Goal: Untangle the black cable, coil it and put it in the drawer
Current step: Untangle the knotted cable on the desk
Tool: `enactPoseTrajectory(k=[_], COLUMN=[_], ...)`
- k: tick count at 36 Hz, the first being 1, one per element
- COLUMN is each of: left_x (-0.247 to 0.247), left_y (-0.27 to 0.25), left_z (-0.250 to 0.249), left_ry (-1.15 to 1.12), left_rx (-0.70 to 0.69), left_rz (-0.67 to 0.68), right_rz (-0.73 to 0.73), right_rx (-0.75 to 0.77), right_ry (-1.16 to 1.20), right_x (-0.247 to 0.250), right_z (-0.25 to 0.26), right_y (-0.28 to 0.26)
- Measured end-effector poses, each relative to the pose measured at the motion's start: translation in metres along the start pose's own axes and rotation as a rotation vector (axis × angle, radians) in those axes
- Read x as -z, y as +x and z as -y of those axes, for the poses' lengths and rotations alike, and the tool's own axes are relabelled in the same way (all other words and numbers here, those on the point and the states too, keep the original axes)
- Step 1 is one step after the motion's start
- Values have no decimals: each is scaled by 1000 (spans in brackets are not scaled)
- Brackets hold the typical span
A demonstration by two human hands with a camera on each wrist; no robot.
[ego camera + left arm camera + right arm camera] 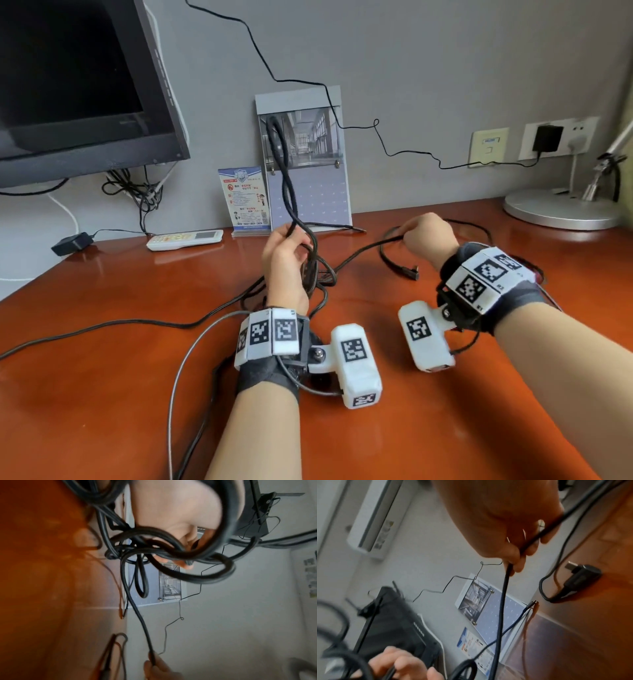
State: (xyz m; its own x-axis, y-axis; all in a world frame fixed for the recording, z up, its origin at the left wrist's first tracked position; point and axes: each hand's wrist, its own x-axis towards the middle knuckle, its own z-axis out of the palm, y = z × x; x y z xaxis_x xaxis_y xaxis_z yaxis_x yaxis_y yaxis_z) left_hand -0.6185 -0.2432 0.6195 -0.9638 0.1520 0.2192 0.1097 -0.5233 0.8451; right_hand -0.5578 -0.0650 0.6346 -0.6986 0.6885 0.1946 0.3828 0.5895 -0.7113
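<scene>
The black cable [310,270] lies in a tangle on the brown desk [102,394]. My left hand [291,236] grips a long twisted loop of it that rises in front of the calendar. In the left wrist view, several loops [188,577] hang round the curled fingers. My right hand [411,233] pinches one strand that runs taut to the tangle; the right wrist view shows that strand [503,601] leaving the fist. An angled plug [411,272] rests on the desk below the right hand. No drawer is in view.
A monitor [78,85] stands at the back left, above a power adapter [72,243] and a white remote [185,239]. A calendar stand [308,164] and a sign card [245,198] lean on the wall. A lamp base [561,209] sits at the back right.
</scene>
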Motion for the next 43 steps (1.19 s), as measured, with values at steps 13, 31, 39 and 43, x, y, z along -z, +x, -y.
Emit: enactPoseTrajectory(k=[13,31,39,43], left_x=[-3,3,5,5], left_y=[-2,-10,-9,-7], left_z=[-4,6,18,21], left_ry=[320,1516,1426,1388], left_rx=[-23,114,26,13], left_rz=[109,606,487,425], right_rz=[-409,-135,286,437], right_rx=[-183,-216,254,249], right_ry=[567,-113,-301,-442], right_x=[10,16,2,0], right_z=[-38,-63,-39,-35], right_y=[7,2,-14,-26])
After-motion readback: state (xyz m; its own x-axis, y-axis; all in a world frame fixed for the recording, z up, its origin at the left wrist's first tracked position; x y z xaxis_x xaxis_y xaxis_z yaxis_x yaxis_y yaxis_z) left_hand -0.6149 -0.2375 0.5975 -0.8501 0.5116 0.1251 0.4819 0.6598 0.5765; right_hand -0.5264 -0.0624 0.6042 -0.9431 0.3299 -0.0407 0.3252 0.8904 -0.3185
